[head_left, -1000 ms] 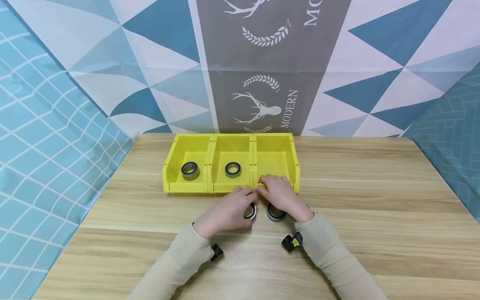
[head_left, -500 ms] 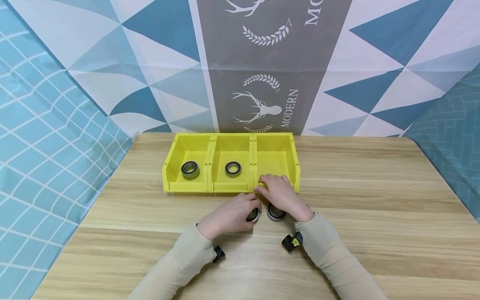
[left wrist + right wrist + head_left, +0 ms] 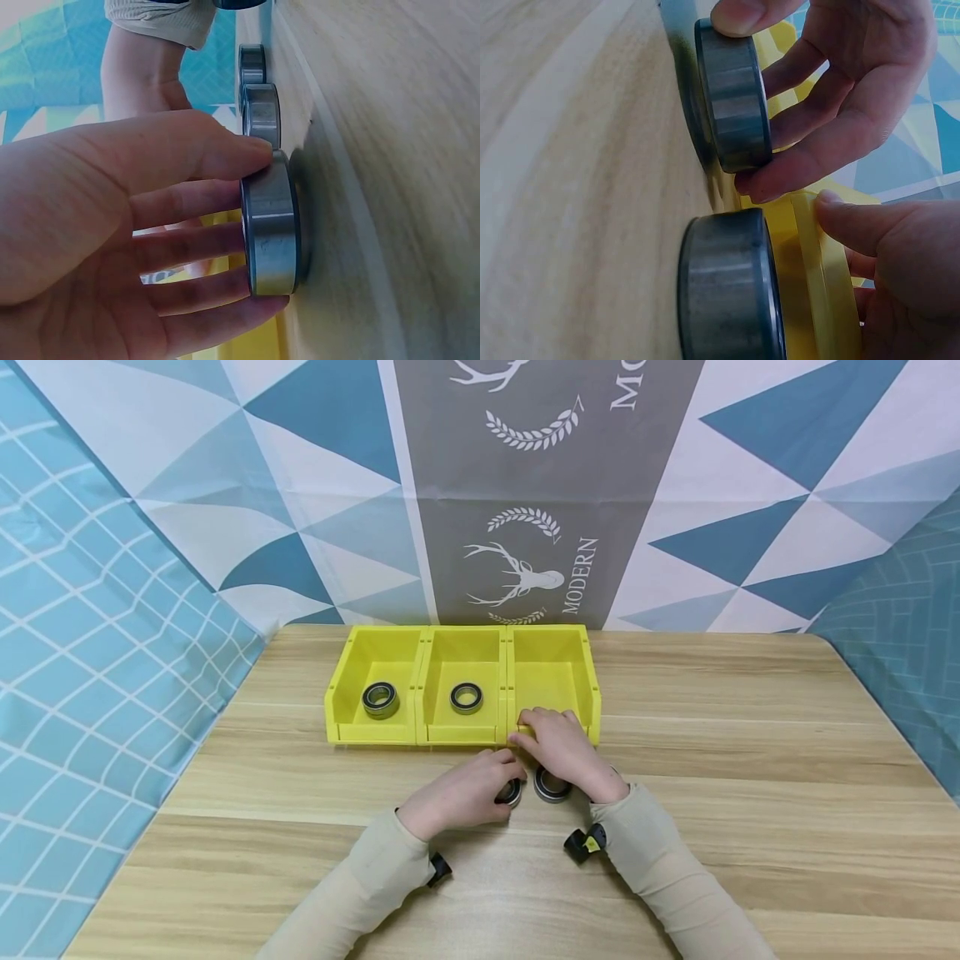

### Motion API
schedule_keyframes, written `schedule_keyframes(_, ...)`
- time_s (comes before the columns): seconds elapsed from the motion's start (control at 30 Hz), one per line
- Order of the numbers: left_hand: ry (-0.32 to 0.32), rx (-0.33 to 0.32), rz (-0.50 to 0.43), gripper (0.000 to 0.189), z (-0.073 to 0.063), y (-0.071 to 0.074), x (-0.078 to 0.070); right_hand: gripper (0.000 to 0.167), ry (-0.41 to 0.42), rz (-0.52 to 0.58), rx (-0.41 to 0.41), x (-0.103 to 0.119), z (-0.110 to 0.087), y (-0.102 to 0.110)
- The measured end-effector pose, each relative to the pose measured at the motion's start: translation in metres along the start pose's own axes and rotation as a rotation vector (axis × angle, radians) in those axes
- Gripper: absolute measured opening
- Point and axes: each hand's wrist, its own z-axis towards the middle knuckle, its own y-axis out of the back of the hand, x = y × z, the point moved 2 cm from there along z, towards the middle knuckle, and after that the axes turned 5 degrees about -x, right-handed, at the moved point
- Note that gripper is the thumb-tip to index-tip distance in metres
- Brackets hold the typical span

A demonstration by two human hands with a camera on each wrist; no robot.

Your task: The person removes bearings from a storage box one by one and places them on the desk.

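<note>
- Head view: the left hand (image 3: pixel 465 791) has shifted slightly right, with the held bearing (image 3: pixel 271 225) pinched between its thumb and fingers.
- That leaves the held bearing nearer to the middle loose bearing (image 3: pixel 726 289), just left of it with a small gap; it seems a small adjustment, since the held bearing is outside the bins, on their near side.
- Right hand (image 3: pixel 558 747) has stayed put on the near edge of the right bin (image 3: pixel 547 660), thumb apart from loosely bent fingers; no bearing is in it.
- Whether the held bearing touches the wooden surface (image 3: pixel 750 735) or is slightly lifted, I cannot tell.
- Farther right is a far loose bearing (image 3: pixel 253 66), almost wholly covered by the right wrist in the head view.
- Around them: a tall bearing, perhaps a stack, (image 3: pixel 381 713) sits in the left bin (image 3: pixel 382 647), and a single bearing (image 3: pixel 466 710) in the middle bin (image 3: pixel 465 647).
- In the way: the right hand hides part of the right bin's near edge and overlaps the middle loose bearing.
</note>
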Motion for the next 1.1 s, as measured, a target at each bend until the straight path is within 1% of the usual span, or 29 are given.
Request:
schedule_keyframes(0.37, -0.004, 0.006, 0.015, 0.032, 0.0009, -0.0027, 0.0009, 0.023, 0.001, -0.005, -0.007, -0.0001, 0.0004, -0.0008)
schedule_keyframes(0.6, -0.008, -0.008, 0.004, 0.032, 0.0008, -0.0042, 0.0022, 0.024, 0.005, -0.008, -0.012, -0.0008, 0.0005, -0.0012)
schedule_keyframes(1.0, 0.008, 0.008, 0.022, 0.033, 0.0009, -0.0037, 0.0026, 0.028, 0.004, -0.005, -0.014, -0.0010, 0.0008, -0.0012)
schedule_keyframes(1.1, 0.015, 0.016, 0.009, 0.035, 0.0006, -0.0022, 0.0024, 0.029, 0.003, -0.003, -0.013, -0.0012, 0.0008, -0.0015)
